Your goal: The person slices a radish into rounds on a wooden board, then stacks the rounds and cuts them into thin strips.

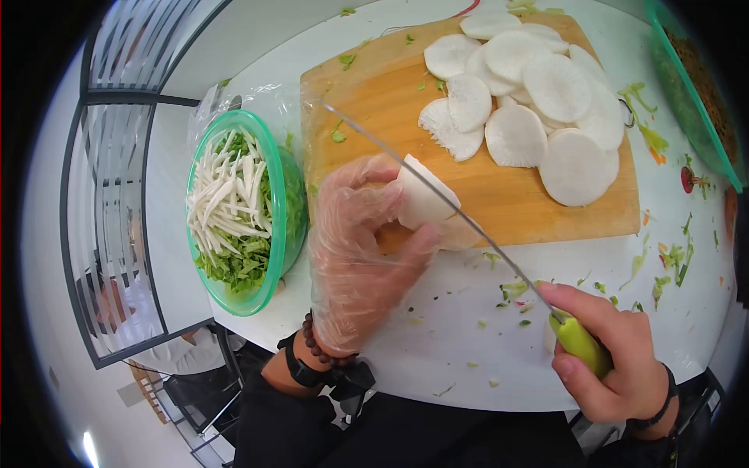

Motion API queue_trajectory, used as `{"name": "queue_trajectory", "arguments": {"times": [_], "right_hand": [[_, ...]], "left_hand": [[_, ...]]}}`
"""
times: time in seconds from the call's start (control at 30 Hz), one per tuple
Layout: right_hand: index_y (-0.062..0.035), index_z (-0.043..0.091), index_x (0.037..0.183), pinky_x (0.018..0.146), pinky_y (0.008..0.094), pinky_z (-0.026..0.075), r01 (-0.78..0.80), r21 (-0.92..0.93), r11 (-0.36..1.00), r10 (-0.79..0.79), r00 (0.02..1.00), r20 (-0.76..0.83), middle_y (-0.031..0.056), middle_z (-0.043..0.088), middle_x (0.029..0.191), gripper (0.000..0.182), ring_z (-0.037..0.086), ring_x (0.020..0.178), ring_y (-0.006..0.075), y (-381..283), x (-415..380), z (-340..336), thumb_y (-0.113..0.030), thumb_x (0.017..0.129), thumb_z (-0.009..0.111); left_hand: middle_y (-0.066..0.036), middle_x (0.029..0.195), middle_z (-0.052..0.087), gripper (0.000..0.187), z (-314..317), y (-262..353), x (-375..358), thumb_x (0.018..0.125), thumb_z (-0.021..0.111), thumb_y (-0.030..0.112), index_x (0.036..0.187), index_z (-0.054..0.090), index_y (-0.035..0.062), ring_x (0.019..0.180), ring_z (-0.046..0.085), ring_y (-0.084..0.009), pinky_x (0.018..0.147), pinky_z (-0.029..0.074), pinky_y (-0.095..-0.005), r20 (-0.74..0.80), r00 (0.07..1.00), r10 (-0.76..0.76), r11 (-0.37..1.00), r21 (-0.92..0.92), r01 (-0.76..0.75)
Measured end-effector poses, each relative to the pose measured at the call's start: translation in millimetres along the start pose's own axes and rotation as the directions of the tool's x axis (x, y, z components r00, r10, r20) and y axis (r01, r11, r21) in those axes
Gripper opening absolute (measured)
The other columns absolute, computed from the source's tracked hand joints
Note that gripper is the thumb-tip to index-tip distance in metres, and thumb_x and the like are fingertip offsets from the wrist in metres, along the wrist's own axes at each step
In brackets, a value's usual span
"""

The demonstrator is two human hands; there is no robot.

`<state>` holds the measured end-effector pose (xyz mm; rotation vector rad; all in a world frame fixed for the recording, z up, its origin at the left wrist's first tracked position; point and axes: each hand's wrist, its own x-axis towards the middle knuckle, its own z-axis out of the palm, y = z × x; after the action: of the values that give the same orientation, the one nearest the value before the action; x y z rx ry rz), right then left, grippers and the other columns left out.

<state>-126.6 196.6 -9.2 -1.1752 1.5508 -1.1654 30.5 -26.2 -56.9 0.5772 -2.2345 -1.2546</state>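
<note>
Both hands are busy: left hand (355,249), in a thin plastic glove, presses a white radish chunk (421,199) onto the wooden board (499,199), while right hand (608,351) grips a green-handled knife (468,222) whose blade rests on that chunk, with round slices (538,93) piled nearby.

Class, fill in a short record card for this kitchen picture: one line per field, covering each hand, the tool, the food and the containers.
Left hand: in a clear plastic glove, steadies a white radish piece at the near edge of the board
Right hand: bare, grips the knife by its green handle
Blade: lies across the radish piece
Cutting board: wooden, holds a pile of round radish slices
Green bowl: left of the board, holds white radish strips over chopped greens
Table: white, strewn with green scraps
</note>
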Motion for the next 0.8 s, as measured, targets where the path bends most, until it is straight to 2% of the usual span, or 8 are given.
{"name": "queue_trajectory", "arguments": {"times": [0.07,0.13,0.2,0.23,0.3,0.4,0.5,0.8], "right_hand": [[-0.0002,0.047,0.137,0.080,0.0294,0.055,0.006,-0.018,1.000,-0.006,1.000,0.004,0.0166,0.067,0.115,0.059,0.070,0.091,0.0270,0,1,0,0.003,0.080,0.062],[0.0016,0.048,0.135,0.073,0.0279,0.052,0.015,-0.051,0.999,-0.017,1.000,-0.025,0.0133,0.064,0.099,0.058,0.066,0.080,0.0237,1,2,3,0.003,0.079,0.061],[0.0040,0.049,0.133,0.063,0.0258,0.047,0.027,-0.086,0.996,-0.032,0.997,-0.064,0.0087,0.060,0.076,0.057,0.059,0.063,0.0194,4,2,7,0.002,0.077,0.060],[0.0048,0.050,0.132,0.059,0.0252,0.046,0.029,-0.100,0.995,-0.037,0.996,-0.076,0.0074,0.058,0.068,0.057,0.058,0.058,0.0183,5,1,8,0.002,0.076,0.060],[0.0046,0.050,0.133,0.060,0.0259,0.047,0.024,-0.116,0.993,-0.033,0.996,-0.077,0.0084,0.059,0.070,0.058,0.059,0.058,0.0202,4,1,8,0.003,0.076,0.060],[0.0037,0.049,0.133,0.060,0.0270,0.048,0.004,-0.155,0.988,-0.019,0.995,-0.097,0.0098,0.061,0.073,0.059,0.061,0.060,0.0231,1,1,12,0.005,0.076,0.061],[0.0025,0.049,0.134,0.059,0.0289,0.049,-0.019,-0.134,0.991,0.009,0.997,-0.073,0.0110,0.063,0.076,0.059,0.062,0.060,0.0257,-1,1,9,0.004,0.076,0.062],[0.0024,0.041,0.138,0.055,0.0344,0.050,-0.110,-0.165,0.980,0.126,0.988,0.090,0.0118,0.063,0.075,0.063,0.062,0.056,0.0297,-7,-2,-3,0.003,0.078,0.060]], "left_hand": [[-0.014,0.127,0.044,0.046,-5,0,2,0.071,0.076,-0.009,0.107,0.050,0.0048,0.114,0.052,-0.0211,0.085,0.052,-0.0278,0.066,0.995,0.070,0.983,0.163,-0.080],[-0.014,0.127,0.045,0.047,-5,-2,2,0.070,0.075,-0.009,0.107,0.050,0.0044,0.115,0.051,-0.0219,0.086,0.051,-0.0287,0.061,0.993,0.100,0.983,0.146,-0.108],[-0.014,0.125,0.046,0.046,1,-8,0,0.070,0.075,-0.010,0.106,0.050,0.0040,0.114,0.052,-0.0228,0.088,0.051,-0.0299,-0.020,0.996,0.085,0.995,-0.049,-0.086],[-0.015,0.125,0.047,0.046,0,-6,0,0.069,0.075,-0.011,0.105,0.050,0.0039,0.114,0.052,-0.0233,0.089,0.050,-0.0306,0.000,0.996,0.084,0.996,0.006,-0.084],[-0.015,0.124,0.048,0.046,-3,-1,3,0.068,0.075,-0.011,0.104,0.050,0.0037,0.113,0.052,-0.0243,0.090,0.049,-0.0321,0.042,0.996,0.082,0.990,0.116,-0.086],[-0.015,0.122,0.050,0.047,-1,4,3,0.067,0.076,-0.011,0.103,0.051,0.0040,0.112,0.053,-0.0248,0.090,0.048,-0.0330,0.004,0.998,0.065,0.996,0.065,-0.065],[-0.014,0.120,0.051,0.048,-4,3,1,0.066,0.078,-0.010,0.104,0.052,0.0046,0.110,0.054,-0.0249,0.088,0.047,-0.0323,0.009,0.993,0.117,0.981,0.152,-0.117],[-0.011,0.108,0.054,0.051,-6,3,0,0.064,0.078,-0.012,0.105,0.054,0.0058,0.098,0.056,-0.0233,0.078,0.050,-0.0295,0.042,0.989,0.144,0.967,0.206,-0.150]]}}
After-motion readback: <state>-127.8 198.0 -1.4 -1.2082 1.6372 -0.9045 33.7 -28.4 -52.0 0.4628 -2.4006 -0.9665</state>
